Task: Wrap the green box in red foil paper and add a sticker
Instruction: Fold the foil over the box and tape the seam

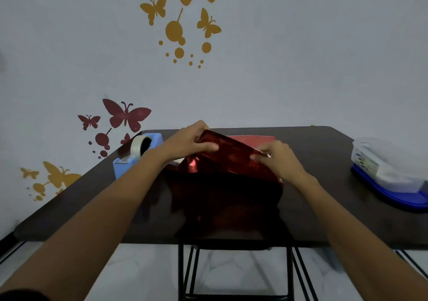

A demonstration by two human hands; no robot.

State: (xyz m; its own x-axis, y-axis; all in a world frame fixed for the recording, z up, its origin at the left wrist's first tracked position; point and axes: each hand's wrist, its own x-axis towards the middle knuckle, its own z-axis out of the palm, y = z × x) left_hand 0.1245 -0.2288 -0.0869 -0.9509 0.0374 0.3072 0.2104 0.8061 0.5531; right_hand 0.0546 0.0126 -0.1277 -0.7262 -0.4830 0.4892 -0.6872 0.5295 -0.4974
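Your left hand (192, 142) and right hand (276, 158) both pinch the far edge of the red foil paper (228, 159) in the table's (324, 161) middle. The green box is hidden under it. Pull evenly, keep the foil flat.

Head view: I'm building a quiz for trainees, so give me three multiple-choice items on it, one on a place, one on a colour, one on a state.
1. Where is the tape dispenser?
A. Left of the foil
B. Right of the foil
C. On the floor

2. What colour is the foil?
A. Green
B. Red
C. Silver

3. What are the hands doing?
A. Resting flat on the table
B. Both pinching the foil
C. Holding the tub

Key: 1 A, it stands on the table beside the left hand. 2 B, the shiny sheet is red. 3 B, the left hand and the right hand each have a grip on the foil's raised edge; the tub sits untouched at the right.
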